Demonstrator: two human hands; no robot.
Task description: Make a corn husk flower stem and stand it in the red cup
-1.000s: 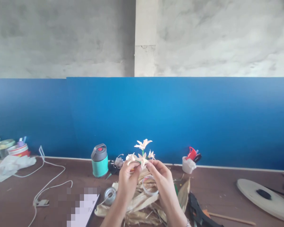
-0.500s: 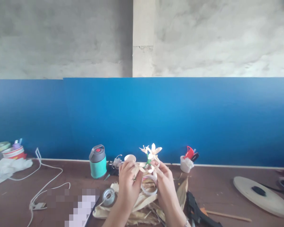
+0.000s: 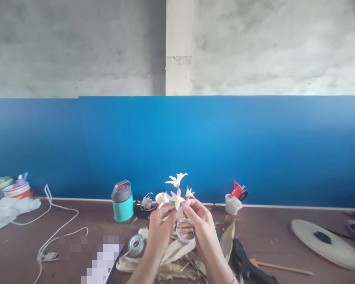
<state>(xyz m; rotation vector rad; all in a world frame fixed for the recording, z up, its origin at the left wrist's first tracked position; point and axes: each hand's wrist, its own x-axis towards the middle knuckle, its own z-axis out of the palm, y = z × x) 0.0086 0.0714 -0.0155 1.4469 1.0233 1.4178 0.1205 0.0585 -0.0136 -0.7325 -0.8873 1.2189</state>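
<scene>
My left hand point(image 3: 159, 227) and my right hand point(image 3: 199, 219) meet above the table, both pinched on the green stem of a small sprig of cream paper flowers point(image 3: 176, 185). The blossoms stand up above my fingertips. Below my hands lies a heap of dry husk leaves point(image 3: 180, 256) with a white tape ring point(image 3: 185, 233) on it. A grey tape roll point(image 3: 136, 244) sits just left of my left wrist.
A teal flask with a grey lid point(image 3: 122, 201) stands at the wall. A white cup with red scissors point(image 3: 235, 200) is to the right, a black glue gun point(image 3: 248, 264) near my right arm, a round white board point(image 3: 328, 242) far right, a white cable point(image 3: 56, 232) and bowls point(image 3: 16, 189) left.
The flower sprig tilted right and dipped half a second ago; it now stands upright again, higher above my fingers. Both hands kept their pinch on the stem.
</scene>
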